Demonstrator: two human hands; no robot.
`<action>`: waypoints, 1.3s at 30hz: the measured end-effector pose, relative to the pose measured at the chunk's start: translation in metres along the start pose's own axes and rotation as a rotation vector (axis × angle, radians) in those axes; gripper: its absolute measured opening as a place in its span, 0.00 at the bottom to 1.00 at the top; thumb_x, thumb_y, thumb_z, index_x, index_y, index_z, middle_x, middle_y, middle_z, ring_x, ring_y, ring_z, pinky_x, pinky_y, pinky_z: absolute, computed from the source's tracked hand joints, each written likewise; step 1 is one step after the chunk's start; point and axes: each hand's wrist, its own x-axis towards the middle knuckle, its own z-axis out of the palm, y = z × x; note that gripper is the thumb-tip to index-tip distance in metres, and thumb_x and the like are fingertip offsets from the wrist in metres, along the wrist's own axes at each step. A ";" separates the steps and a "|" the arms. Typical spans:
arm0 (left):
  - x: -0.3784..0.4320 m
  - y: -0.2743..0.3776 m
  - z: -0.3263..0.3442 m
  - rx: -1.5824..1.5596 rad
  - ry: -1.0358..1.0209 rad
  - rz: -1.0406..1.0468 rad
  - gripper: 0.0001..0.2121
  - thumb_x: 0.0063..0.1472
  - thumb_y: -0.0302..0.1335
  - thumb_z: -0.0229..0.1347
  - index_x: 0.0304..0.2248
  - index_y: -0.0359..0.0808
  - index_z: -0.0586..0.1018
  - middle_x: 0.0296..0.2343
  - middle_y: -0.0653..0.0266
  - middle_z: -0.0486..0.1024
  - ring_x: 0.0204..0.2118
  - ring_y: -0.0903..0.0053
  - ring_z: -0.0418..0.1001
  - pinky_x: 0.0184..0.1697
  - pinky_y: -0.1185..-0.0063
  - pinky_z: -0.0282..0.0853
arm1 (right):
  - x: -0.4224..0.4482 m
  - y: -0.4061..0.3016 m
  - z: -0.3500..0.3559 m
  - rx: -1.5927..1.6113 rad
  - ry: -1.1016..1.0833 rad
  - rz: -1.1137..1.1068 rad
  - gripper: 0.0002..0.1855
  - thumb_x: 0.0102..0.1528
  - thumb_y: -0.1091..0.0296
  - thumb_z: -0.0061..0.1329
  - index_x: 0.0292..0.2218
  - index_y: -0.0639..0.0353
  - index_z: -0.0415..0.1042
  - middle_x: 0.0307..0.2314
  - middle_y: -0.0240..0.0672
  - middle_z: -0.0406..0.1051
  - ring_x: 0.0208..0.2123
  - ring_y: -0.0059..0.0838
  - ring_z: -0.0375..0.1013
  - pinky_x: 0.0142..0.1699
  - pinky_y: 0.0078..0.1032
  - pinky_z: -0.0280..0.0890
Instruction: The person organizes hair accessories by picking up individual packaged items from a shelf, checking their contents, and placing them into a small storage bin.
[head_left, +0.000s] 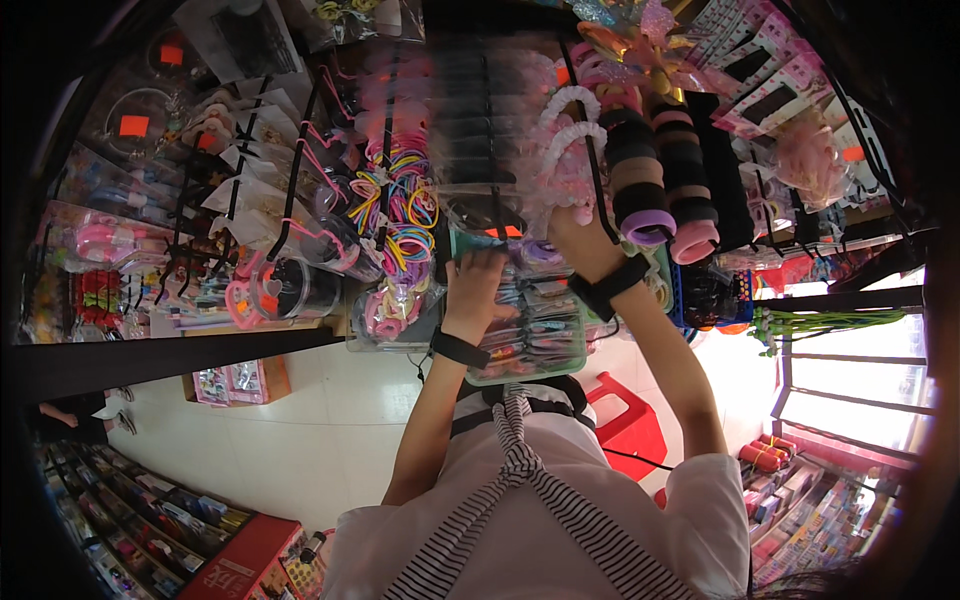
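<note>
My left hand (478, 289) lies palm down with its fingers spread over a pale green plastic basket (525, 375), at the left of its rows of small packaged items (553, 319). No object shows in its grip. Further right, my right hand (581, 234) reaches up among the hanging goods, beside white ruffled hair bands (576, 139). Its fingers are hidden there, so what it touches is unclear. Black bands circle both wrists. Between the hands hangs a column of clear plastic packs (480, 150), blurred, on a black hook.
Colourful hair ties (397, 202) hang left of the packs. Rolls of fabric hair bands (637, 176) hang to the right. Black metal hooks jut toward me. A red plastic stool (637, 427) stands near my right side. Another person's hand (67, 418) shows far left.
</note>
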 end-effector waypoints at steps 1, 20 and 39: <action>0.001 0.001 0.000 0.014 -0.001 0.005 0.37 0.30 0.37 0.69 0.45 0.42 0.70 0.43 0.65 0.70 0.49 0.66 0.64 0.49 0.64 0.54 | 0.003 -0.008 -0.005 0.023 -0.031 -0.023 0.13 0.48 0.61 0.52 0.31 0.62 0.73 0.28 0.49 0.70 0.31 0.50 0.69 0.38 0.39 0.63; -0.019 0.014 0.003 0.060 -0.002 -0.007 0.38 0.29 0.36 0.70 0.45 0.40 0.70 0.42 0.64 0.70 0.48 0.68 0.65 0.51 0.65 0.52 | 0.001 -0.026 0.051 0.328 -0.093 -0.018 0.11 0.43 0.67 0.52 0.31 0.60 0.73 0.29 0.43 0.71 0.34 0.43 0.71 0.38 0.36 0.66; -0.010 0.010 -0.009 -0.044 -0.080 -0.056 0.49 0.42 0.62 0.56 0.55 0.36 0.57 0.30 0.52 0.75 0.37 0.53 0.74 0.50 0.55 0.54 | -0.067 0.011 0.011 0.540 0.076 0.381 0.18 0.58 0.71 0.43 0.49 0.63 0.61 0.38 0.51 0.66 0.39 0.51 0.66 0.42 0.33 0.63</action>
